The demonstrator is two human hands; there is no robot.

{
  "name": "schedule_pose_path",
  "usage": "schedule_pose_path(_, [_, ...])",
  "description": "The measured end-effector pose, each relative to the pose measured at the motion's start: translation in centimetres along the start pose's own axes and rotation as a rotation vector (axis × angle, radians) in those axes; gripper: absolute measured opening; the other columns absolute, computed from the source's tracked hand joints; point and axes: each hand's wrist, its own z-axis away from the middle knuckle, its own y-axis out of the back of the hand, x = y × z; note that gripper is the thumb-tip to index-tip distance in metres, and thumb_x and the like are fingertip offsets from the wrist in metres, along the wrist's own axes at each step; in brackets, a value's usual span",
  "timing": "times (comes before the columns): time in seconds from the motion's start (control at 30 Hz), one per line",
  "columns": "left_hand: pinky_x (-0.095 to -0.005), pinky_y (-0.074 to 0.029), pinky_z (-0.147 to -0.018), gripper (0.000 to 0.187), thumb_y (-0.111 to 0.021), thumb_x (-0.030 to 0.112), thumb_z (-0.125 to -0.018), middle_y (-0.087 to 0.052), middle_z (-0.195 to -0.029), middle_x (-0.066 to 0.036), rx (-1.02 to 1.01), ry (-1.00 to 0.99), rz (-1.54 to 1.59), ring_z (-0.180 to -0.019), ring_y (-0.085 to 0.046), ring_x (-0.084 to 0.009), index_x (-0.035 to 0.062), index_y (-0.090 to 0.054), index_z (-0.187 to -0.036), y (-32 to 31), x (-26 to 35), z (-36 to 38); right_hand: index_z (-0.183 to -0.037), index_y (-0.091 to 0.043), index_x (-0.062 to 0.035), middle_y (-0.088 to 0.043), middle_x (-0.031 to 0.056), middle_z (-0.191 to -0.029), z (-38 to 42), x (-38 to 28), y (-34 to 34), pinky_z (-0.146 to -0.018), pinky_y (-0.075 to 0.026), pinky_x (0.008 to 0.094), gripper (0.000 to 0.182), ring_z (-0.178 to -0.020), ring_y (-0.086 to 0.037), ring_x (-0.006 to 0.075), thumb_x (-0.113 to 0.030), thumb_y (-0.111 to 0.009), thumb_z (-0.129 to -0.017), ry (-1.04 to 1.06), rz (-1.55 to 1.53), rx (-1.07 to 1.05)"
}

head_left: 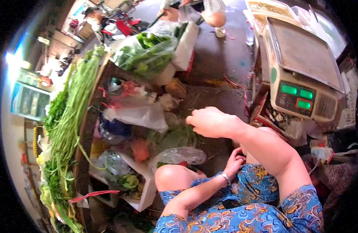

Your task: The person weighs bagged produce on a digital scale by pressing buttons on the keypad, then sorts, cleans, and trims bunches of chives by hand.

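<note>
My right hand [211, 122] reaches out over the floor in front of my knees, its fingers curled in. Anything inside that grip is hidden by the back of the hand. Loose green leaves [179, 136] lie below and to the left of it, blurred and dim. Close to my right knee is my left hand [234, 164], with a bracelet [226, 178] on its wrist. Its fingers are bent together near the thigh, and I cannot make out anything between them. A clear plastic bag [179, 156] sits just beyond my left knee.
Long green beans [76, 105] and leafy greens cover the stall at left. A bag of green peppers [146, 50] stands ahead beside a white foam box [185, 46]. The weighing scale [303, 73] with lit displays stands at right. Another person's legs [214, 17] show at the top.
</note>
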Motion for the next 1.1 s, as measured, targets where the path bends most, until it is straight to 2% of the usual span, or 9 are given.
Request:
schedule_pose_path(0.13, [-0.0273,-0.049,-0.075,0.051,-0.049,-0.006,-0.08,-0.063,-0.093,-0.008,-0.019,-0.049,0.093,-0.083,-0.059,-0.0142,0.0084,-0.042,-0.128,-0.1,0.3,-0.3,-0.105,-0.061,-0.0035,-0.063,0.0191,-0.094,0.2,-0.3,0.2,-0.078,-0.05,0.0451,0.027,-0.089,-0.062,0.0364,-0.016,-0.056,-0.082,-0.006,-0.058,-0.012])
schedule_pose_path(0.23, [-0.0267,-0.048,-0.074,0.045,-0.051,-0.005,-0.081,-0.063,-0.092,-0.007,0.006,-0.003,0.003,-0.082,-0.059,-0.014,0.0074,-0.044,-0.124,0.0,0.4,-0.4,-0.106,-0.06,-0.0035,-0.063,0.0188,-0.094,0.5,-0.5,0.1,-0.078,-0.049,0.0451,0.027,-0.089,-0.062,0.0364,-0.016,-0.056,-0.082,0.032,-0.021,0.02])
schedule_pose_path(0.27, [-0.0269,-0.048,-0.075,0.043,-0.051,-0.004,-0.081,-0.063,-0.092,-0.007,0.003,-0.024,0.031,-0.081,-0.059,-0.0142,0.0063,-0.044,-0.122,0.1,0.0,-0.6,-0.083,-0.06,0.0014,-0.063,0.021,-0.084,0.7,-0.8,0.1,-0.076,-0.05,0.045,0.015,-0.085,-0.062,0.0365,-0.009,-0.053,-0.077,0.063,-0.068,0.111])
schedule_pose_path(0.5, [-0.0262,-0.047,-0.078,0.04,-0.052,-0.004,-0.081,-0.059,-0.098,-0.005,0.027,0.012,0.06,-0.087,-0.057,-0.013,0.006,-0.046,-0.119,0.0,-0.1,-1.1,-0.086,-0.061,0.0016,-0.063,0.0209,-0.087,0.5,-1.3,-0.1,-0.077,-0.05,0.045,0.016,-0.086,-0.062,0.0366,-0.009,-0.052,-0.078,0.085,-0.07,0.115])
schedule_pose_path(0.6, [-0.0261,-0.047,-0.077,0.039,-0.052,-0.003,-0.081,-0.059,-0.098,-0.005,0.046,-0.092,0.145,-0.086,-0.057,-0.0127,0.0058,-0.046,-0.118,0.2,-1.7,-2.0,-0.087,-0.061,0.0014,-0.063,0.0205,-0.087,0.5,-1.5,-0.1,-0.078,-0.049,0.0442,0.016,-0.088,-0.062,0.0358,-0.009,-0.053,-0.078,0.084,-0.08,0.112])
schedule_pose_path(0.7, [-0.0255,-0.046,-0.076,0.038,-0.052,-0.002,-0.081,-0.06,-0.097,-0.004,0.048,-0.047,0.123,-0.085,-0.057,-0.0123,0.0061,-0.047,-0.118,0.3,-1.4,-1.9,-0.087,-0.061,0.001,-0.063,0.0199,-0.086,0.4,-1.6,0.1,-0.078,-0.049,0.0438,0.016,-0.089,-0.062,0.035,-0.009,-0.054,-0.077,0.084,-0.076,0.072])
schedule_pose_path(0.83, [-0.0235,-0.044,-0.069,0.038,-0.051,-0.003,-0.08,-0.059,-0.091,-0.003,0.071,-0.109,0.055,-0.077,-0.055,-0.0106,0.0062,-0.047,-0.117,0.5,-1.8,-2.2,-0.085,-0.061,0.0014,-0.063,0.0201,-0.084,0.4,-1.5,-0.1,-0.077,-0.05,0.0443,0.015,-0.087,-0.062,0.035,-0.009,-0.054,-0.077,0.106,-0.076,0.121])
schedule_pose_path(0.9, [-0.023,-0.043,-0.067,0.038,-0.05,-0.003,-0.08,-0.059,-0.089,-0.003,0.074,-0.114,0.04,-0.075,-0.054,-0.0101,0.0062,-0.047,-0.117,0.3,-1.5,-2.0,-0.106,-0.061,-0.0022,-0.061,0.0188,-0.094,0.2,-1.6,0.1,-0.079,-0.048,0.0439,0.028,-0.091,-0.061,0.0348,-0.014,-0.056,-0.081,0.063,-0.056,-0.006])
schedule_pose_path(1.1, [-0.023,-0.043,-0.064,0.037,-0.049,-0.004,-0.079,-0.058,-0.087,-0.002,0.115,-0.075,0.064,-0.072,-0.052,-0.0094,0.0057,-0.047,-0.114,0.0,-0.9,-1.7,-0.106,-0.061,-0.0021,-0.061,0.0187,-0.095,0.0,-2.0,0.4,-0.079,-0.048,0.0441,0.028,-0.091,-0.061,0.035,-0.015,-0.057,-0.082,0.056,-0.05,-0.041])
